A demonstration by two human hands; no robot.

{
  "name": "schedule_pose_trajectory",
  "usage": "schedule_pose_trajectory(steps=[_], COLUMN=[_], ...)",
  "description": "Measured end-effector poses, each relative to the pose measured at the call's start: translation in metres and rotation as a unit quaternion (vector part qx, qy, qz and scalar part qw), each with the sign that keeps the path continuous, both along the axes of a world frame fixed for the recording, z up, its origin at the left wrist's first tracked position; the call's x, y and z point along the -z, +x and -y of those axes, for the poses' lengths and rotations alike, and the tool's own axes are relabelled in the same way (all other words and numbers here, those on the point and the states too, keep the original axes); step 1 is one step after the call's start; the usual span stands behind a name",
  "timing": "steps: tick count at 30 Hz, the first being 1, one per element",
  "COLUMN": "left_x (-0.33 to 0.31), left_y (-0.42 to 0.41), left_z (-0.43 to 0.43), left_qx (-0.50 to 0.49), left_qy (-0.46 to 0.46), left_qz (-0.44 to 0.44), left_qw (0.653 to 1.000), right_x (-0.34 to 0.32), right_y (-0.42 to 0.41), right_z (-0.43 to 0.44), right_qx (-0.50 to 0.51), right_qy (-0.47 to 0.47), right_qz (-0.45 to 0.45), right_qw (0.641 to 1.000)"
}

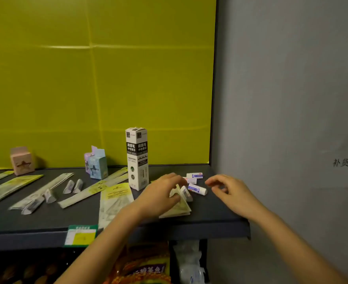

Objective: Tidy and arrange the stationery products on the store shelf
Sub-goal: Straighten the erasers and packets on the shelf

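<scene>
In the head view, a dark grey metal shelf (46, 218) is backed by a yellow panel (99, 78). Near its right front corner, a flat triangular set-square packet in yellowish plastic (178, 209) is pressed down by the left hand (160, 193), the fingers (177, 182) spread over the packet's upper edge and not closed round it. The right hand (228, 189) is held just above the shelf near its right edge, fingers loosely curled and empty. Between the hands, small white eraser sticks with blue labels (197, 189) are scattered. A tall white and black refill box (137, 158) stands upright behind the left hand. Long ruler packets (11, 187) are laid towards the left edge.
</scene>
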State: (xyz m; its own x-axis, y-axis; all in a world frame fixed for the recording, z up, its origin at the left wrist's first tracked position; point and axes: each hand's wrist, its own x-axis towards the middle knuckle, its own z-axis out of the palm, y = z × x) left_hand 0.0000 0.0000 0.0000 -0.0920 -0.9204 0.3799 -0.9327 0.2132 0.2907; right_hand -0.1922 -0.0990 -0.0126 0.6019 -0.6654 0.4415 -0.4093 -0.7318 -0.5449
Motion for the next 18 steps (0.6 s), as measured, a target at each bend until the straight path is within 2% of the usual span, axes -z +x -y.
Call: schedule_pose_trajectory(steps=[6, 15, 18], left_x=[0.0, -0.002, -0.007], left_y=[0.009, 0.017, 0.015], left_z=[0.053, 0.085, 0.092], left_qx=[0.004, 0.057, 0.098], left_qy=[0.127, 0.178, 0.207], left_qz=[0.072, 0.119, 0.131], left_qw=[0.989, 0.975, 0.964], right_x=[-0.001, 0.001, -0.001], right_y=[0.029, 0.045, 0.039], right_z=[0.05, 0.077, 0.084], right_qx=[-0.026, -0.036, -0.013], right_qy=[0.008, -0.008, 0.007], right_qz=[-0.139, -0.281, -0.294], right_qw=[0.99, 0.959, 0.956])
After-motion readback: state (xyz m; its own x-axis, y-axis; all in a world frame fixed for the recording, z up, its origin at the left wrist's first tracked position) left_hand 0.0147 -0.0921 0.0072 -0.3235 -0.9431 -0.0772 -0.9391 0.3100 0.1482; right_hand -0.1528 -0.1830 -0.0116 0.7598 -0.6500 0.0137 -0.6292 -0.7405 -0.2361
